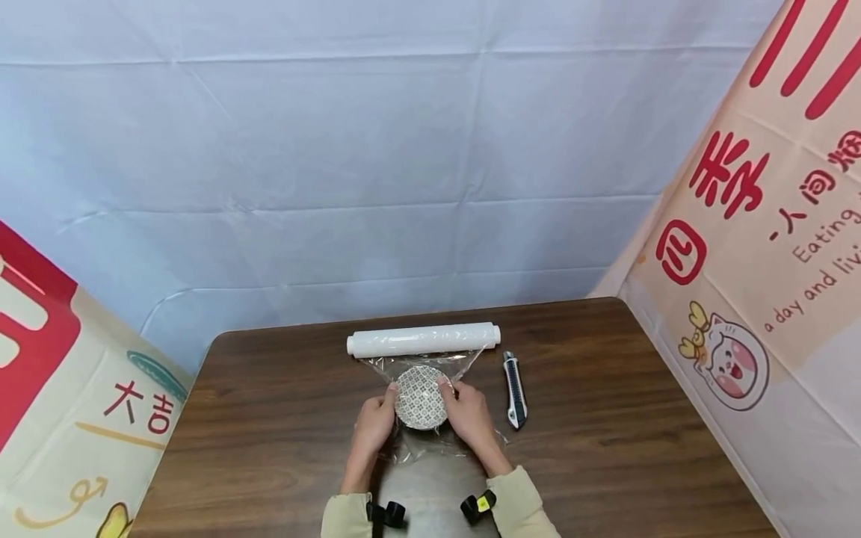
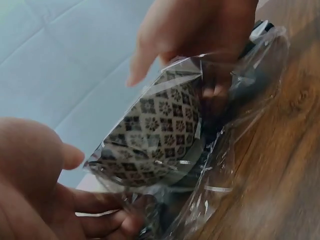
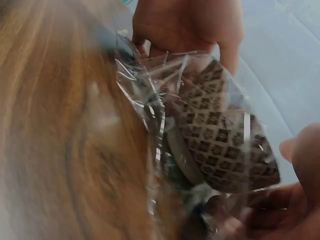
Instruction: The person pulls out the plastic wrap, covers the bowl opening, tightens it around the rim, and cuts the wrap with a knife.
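A small bowl (image 1: 421,397) with a dark diamond-and-flower pattern is held up above the table between both hands. Clear plastic wrap (image 2: 215,165) covers it, taut across the rim and hanging in loose, crinkled folds around the sides. My left hand (image 1: 374,426) grips the bowl's left side, thumb near the rim and fingers underneath through the film. On the opposite side my right hand (image 1: 471,415) holds it likewise, its fingers curled under the wrapped bowl (image 3: 215,135). The film partly hides the fingertips.
A white roll of plastic wrap (image 1: 424,341) lies across the table (image 1: 269,433) behind the bowl. To the right of my right hand lies a utility knife (image 1: 515,390). A pale cloth (image 1: 336,164) hangs behind the table, with printed cloths at both sides.
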The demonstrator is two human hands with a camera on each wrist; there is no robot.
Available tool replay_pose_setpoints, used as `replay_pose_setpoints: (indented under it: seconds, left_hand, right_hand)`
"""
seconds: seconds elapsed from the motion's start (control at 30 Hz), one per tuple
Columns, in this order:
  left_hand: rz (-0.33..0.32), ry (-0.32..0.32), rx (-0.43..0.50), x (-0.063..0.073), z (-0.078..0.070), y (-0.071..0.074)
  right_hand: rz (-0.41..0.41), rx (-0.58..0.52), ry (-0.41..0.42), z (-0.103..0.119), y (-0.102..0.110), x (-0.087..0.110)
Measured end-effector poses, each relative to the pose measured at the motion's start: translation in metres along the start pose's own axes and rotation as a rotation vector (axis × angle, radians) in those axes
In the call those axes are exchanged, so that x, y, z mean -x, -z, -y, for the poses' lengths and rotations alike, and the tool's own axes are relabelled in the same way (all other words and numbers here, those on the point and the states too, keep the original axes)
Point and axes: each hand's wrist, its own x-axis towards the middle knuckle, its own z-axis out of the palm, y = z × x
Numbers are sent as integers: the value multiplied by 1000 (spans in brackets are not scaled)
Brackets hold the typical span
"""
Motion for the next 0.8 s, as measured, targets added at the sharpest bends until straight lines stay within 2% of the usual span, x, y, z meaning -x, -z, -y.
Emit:
replay_pose_setpoints:
  seconds: [0.1,0.2,0.23,0.33,0.47,0.57,0.7,0.8]
  left_hand:
    - [9,-120,-8,-4,12,3]
    - [30,-202,-45,-1,18,10]
    - [43,-209,-62,1,19,13]
    - [66,-174,-130,11,17,25]
    - [35,-185,-274,19,23,40]
    - [22,-200,-345,25,29,49]
    - [24,-204,-372,30,36,52]
    - [19,-213,-392,31,39,49]
  right_hand:
    - [-6,30,-24,7,13,3]
    - [-20,48,-43,8,29,3]
    - [-23,53,-41,6,34,4]
    - [-6,55,-23,1,50,7]
    - [53,76,1,-9,67,16]
    - [98,159,37,-17,74,25]
    - [128,313,129,-25,74,36]
    - [127,362,191,-27,70,41]
